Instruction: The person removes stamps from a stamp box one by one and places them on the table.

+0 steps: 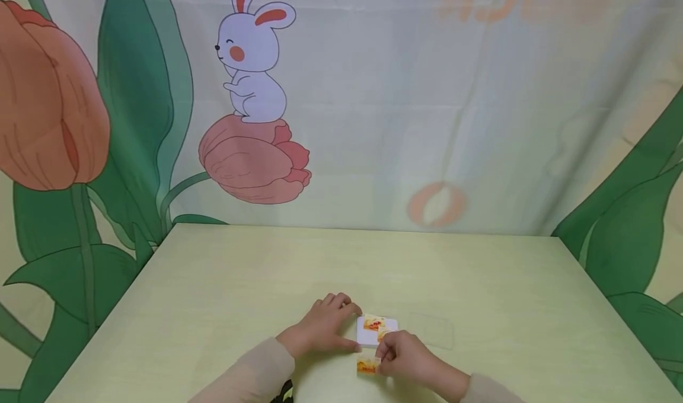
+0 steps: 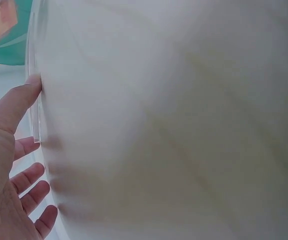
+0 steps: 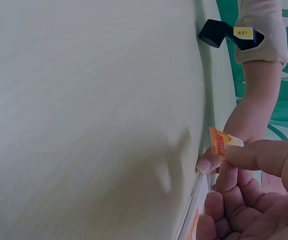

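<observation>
A small white tray (image 1: pixel 367 338) lies flat on the table, with two orange-and-yellow printed pieces, an upper one (image 1: pixel 374 323) and one (image 1: pixel 382 333) partly behind the right hand. My left hand (image 1: pixel 328 326) holds the tray at its left end, thumb at the near corner and index finger at the far corner. The other fingertips rest on the tabletop in the left wrist view. Between thumb and index finger, my right hand (image 1: pixel 408 358) pinches a small flat orange-and-yellow printed piece (image 1: pixel 367 365). That piece (image 3: pixel 223 141) is held in front of the tray's near edge.
A thin clear rectangular sheet (image 1: pixel 431 330) lies on the table right of the tray. The pale table (image 1: pixel 240 284) ends at a printed curtain (image 1: pixel 373 124) behind. A black device (image 3: pixel 234 35) is strapped on the left sleeve.
</observation>
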`<act>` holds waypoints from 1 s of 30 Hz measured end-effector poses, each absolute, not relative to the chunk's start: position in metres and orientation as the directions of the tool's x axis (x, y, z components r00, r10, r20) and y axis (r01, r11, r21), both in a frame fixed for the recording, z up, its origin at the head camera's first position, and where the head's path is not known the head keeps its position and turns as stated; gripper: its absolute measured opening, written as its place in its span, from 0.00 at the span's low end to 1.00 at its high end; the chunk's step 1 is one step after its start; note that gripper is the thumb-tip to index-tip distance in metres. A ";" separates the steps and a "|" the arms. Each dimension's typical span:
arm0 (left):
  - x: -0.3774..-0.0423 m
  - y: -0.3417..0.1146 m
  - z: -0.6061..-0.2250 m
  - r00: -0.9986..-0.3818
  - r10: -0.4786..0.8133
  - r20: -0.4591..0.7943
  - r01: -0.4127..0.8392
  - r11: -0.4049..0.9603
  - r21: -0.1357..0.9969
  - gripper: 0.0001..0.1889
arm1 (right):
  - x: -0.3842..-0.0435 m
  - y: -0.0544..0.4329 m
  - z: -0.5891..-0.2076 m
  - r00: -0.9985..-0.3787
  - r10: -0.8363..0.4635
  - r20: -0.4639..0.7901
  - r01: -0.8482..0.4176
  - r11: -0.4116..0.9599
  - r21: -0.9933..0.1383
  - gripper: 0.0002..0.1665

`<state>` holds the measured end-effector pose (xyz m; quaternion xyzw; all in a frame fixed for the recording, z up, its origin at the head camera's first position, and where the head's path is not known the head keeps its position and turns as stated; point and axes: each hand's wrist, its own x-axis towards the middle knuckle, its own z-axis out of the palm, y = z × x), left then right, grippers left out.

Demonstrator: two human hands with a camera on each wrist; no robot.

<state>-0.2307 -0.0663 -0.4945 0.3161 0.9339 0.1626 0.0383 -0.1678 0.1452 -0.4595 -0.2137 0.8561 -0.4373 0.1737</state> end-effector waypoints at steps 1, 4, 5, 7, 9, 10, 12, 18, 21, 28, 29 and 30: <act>-0.231 -0.067 -0.494 -0.798 0.602 0.028 0.576 0.749 0.329 0.31 | -0.167 0.144 -0.460 -0.846 -0.521 -0.113 -0.215 0.528 -0.821 0.05; -0.232 -0.067 -0.494 -0.801 0.599 0.020 0.569 0.750 0.336 0.31 | -0.165 0.141 -0.464 -0.841 -0.528 -0.118 -0.223 0.537 -0.814 0.04; -0.232 -0.067 -0.494 -0.801 0.598 0.018 0.569 0.751 0.335 0.31 | -0.165 0.140 -0.465 -0.840 -0.528 -0.122 -0.222 0.541 -0.811 0.04; -0.232 -0.067 -0.494 -0.802 0.597 0.012 0.566 0.753 0.335 0.31 | -0.164 0.139 -0.468 -0.838 -0.527 -0.140 -0.205 0.542 -0.815 0.04; -0.231 -0.066 -0.493 -0.803 0.596 0.007 0.562 0.753 0.342 0.31 | -0.162 0.138 -0.470 -0.838 -0.521 -0.162 -0.185 0.550 -0.814 0.04; -0.231 -0.066 -0.493 -0.804 0.595 0.004 0.559 0.754 0.345 0.32 | -0.162 0.137 -0.470 -0.838 -0.518 -0.170 -0.177 0.555 -0.813 0.04; -0.231 -0.066 -0.492 -0.805 0.593 0.000 0.556 0.755 0.348 0.31 | -0.160 0.135 -0.471 -0.839 -0.510 -0.187 -0.163 0.564 -0.809 0.05; -0.229 -0.066 -0.491 -0.808 0.590 -0.002 0.553 0.758 0.346 0.31 | -0.157 0.133 -0.473 -0.848 -0.492 -0.197 -0.168 0.603 -0.780 0.06; -0.230 -0.066 -0.492 -0.809 0.587 -0.004 0.550 0.760 0.346 0.31 | -0.157 0.132 -0.475 -0.848 -0.490 -0.201 -0.176 0.620 -0.765 0.06; -0.229 -0.066 -0.490 -0.812 0.583 -0.010 0.543 0.762 0.351 0.31 | -0.159 0.131 -0.477 -0.845 -0.492 -0.210 -0.183 0.635 -0.751 0.07; -0.229 -0.066 -0.490 -0.812 0.584 -0.011 0.543 0.762 0.353 0.31 | -0.159 0.131 -0.477 -0.845 -0.492 -0.208 -0.186 0.636 -0.749 0.07; -0.229 -0.066 -0.490 -0.811 0.584 -0.012 0.543 0.761 0.354 0.31 | -0.159 0.131 -0.477 -0.846 -0.492 -0.206 -0.191 0.639 -0.745 0.07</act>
